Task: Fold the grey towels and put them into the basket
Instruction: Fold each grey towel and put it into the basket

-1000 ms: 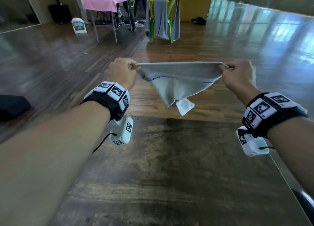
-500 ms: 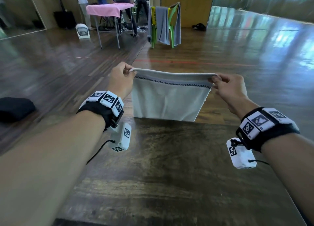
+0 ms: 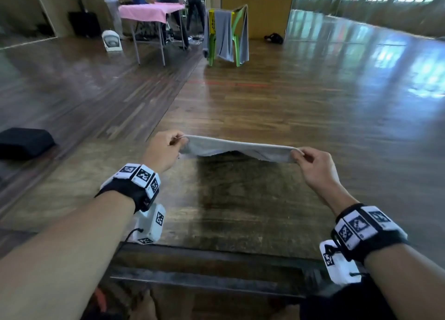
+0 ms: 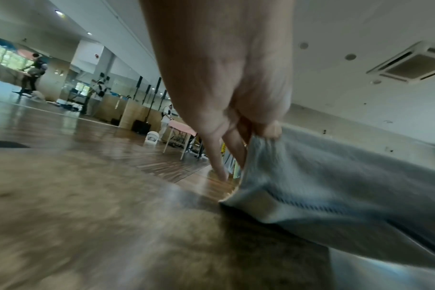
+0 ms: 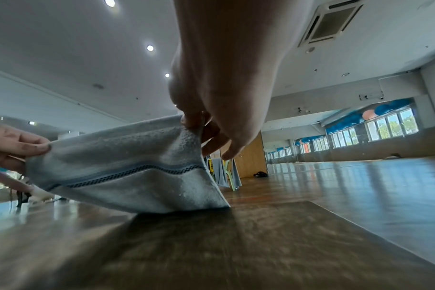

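Observation:
A grey towel (image 3: 237, 148) with a dark woven band is stretched between my two hands just above the far part of the wooden table (image 3: 240, 211). My left hand (image 3: 166, 151) pinches its left top corner and my right hand (image 3: 310, 163) pinches the right one. In the right wrist view the towel (image 5: 127, 166) hangs doubled and its lower edge touches the tabletop, with my left hand (image 5: 15, 149) at the far end. The left wrist view shows the pinched towel (image 4: 323, 186) close up. No basket is in view.
More grey towels (image 3: 226, 35) hang over a green chair on the floor beyond. A pink-covered table (image 3: 149, 11) with people behind it stands at the back left. A black cushion (image 3: 24, 142) lies on the floor at the left.
Both hands have come down and toward me with the towel. It hung high beyond the table's far edge before; now it is low, with its lower edge on the tabletop.

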